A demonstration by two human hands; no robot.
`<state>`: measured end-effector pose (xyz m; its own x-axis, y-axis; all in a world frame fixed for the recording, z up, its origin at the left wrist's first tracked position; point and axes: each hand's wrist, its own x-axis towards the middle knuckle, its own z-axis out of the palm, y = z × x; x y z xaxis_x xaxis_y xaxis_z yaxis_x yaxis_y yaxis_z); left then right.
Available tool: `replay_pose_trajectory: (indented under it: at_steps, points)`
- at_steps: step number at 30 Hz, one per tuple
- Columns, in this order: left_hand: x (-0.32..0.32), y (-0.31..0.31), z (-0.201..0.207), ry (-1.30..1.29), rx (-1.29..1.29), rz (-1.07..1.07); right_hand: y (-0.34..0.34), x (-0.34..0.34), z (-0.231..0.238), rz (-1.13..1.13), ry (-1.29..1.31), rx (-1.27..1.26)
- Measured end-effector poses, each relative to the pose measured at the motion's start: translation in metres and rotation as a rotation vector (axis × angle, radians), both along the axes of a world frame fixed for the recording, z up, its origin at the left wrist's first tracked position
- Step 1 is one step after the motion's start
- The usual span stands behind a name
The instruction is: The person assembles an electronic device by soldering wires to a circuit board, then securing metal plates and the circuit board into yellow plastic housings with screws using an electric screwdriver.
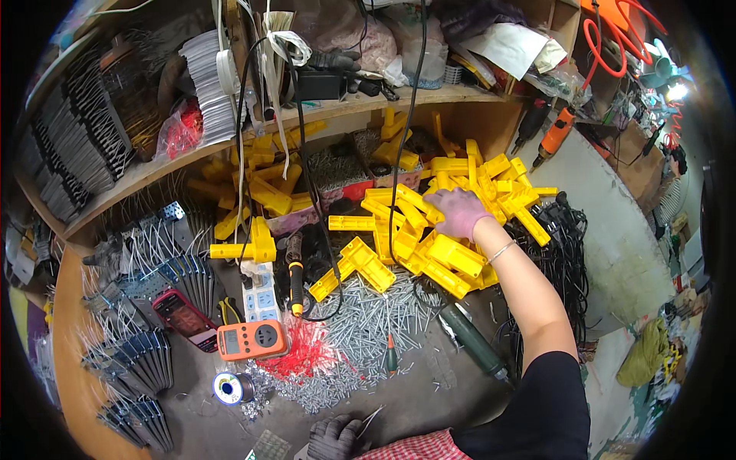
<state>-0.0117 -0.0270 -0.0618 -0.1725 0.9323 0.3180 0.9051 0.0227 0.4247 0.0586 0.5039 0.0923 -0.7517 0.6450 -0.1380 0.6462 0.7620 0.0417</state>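
Observation:
My right hand (458,213), in a thin pink-purple glove, reaches into a heap of yellow plastic housings (458,253) at the middle right. Its fingers are bent round one of them; their tips are partly hidden among the pieces. My left hand (335,437), in a dark grey glove, is low at the front edge with its fingers curled. Thin pale wires (372,419) stick out beside it, and what it holds is mostly hidden. Long silver screws (368,314) lie piled between the two hands. A small screwdriver (391,356) rests among them.
An orange meter (251,340), a power strip (261,295), a soldering iron (296,280), a phone (186,320) and a solder spool (228,389) stand left. A dark green power screwdriver (471,341) lies right, near black cables (563,268). Cords hang from the loaded shelf (452,93).

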Motion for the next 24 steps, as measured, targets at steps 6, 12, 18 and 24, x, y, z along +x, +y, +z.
replay_pose_trajectory:
  at_steps: [6,12,18,24]
  points:
    - [-0.002,0.000,0.002,-0.005,-0.008,-0.017,0.022,-0.029,0.011,-0.201,-0.184,-0.018]
    - [-0.004,0.002,-0.003,0.033,0.016,-0.024,0.035,-0.033,0.012,-0.300,-0.079,-0.159]
    - [-0.001,0.001,0.003,-0.004,-0.013,-0.006,0.015,-0.041,0.019,0.040,0.252,-0.208]
    - [-0.006,0.001,0.003,0.086,0.001,-0.012,0.097,-0.052,0.037,0.040,0.657,-0.385]
